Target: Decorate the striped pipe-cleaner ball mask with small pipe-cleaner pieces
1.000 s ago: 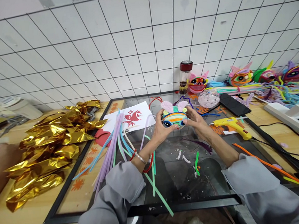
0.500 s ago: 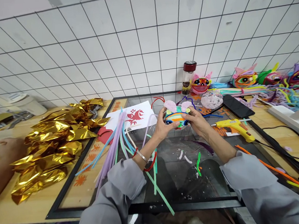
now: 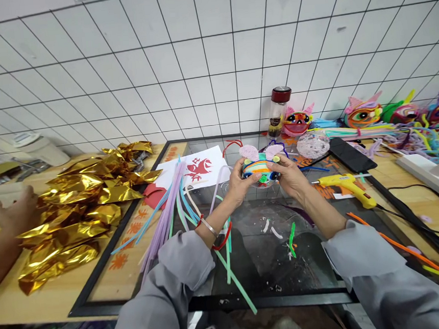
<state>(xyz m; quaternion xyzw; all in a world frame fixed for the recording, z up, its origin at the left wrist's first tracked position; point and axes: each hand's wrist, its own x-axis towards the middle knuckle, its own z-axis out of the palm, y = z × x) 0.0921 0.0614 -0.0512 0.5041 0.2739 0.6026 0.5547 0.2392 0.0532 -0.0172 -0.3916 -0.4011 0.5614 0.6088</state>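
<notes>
Between my two hands is a round, striped pipe-cleaner animal head [image 3: 259, 168] with pink ears, held a little above the dark glass board [image 3: 251, 264]. My left hand [image 3: 240, 183] grips its left side, thumb across the front. On the other side my right hand [image 3: 290, 174] is closed round it, thumb near the small yellow piece under the right ear. Below lie scraps of white pipe cleaner [image 3: 275, 233] and a green piece [image 3: 292, 240]. Long lilac pipe cleaners [image 3: 166, 215] lie left of my left forearm. A yellow glue gun [image 3: 346, 188] rests right of my right hand.
Crumpled gold foil [image 3: 77, 207] covers the left side, with another person's hand [image 3: 12, 211] beside it. A glass bottle [image 3: 278, 113], a whitish ball [image 3: 313, 145], a phone [image 3: 351, 154], finished heads [image 3: 363, 112] and a power strip [image 3: 436, 179] stand or lie at the back and right.
My hands keep hold of the animal head, almost unmoved. The view has shifted slightly. At the far left, the other person's hand has risen with its fingers more spread.
</notes>
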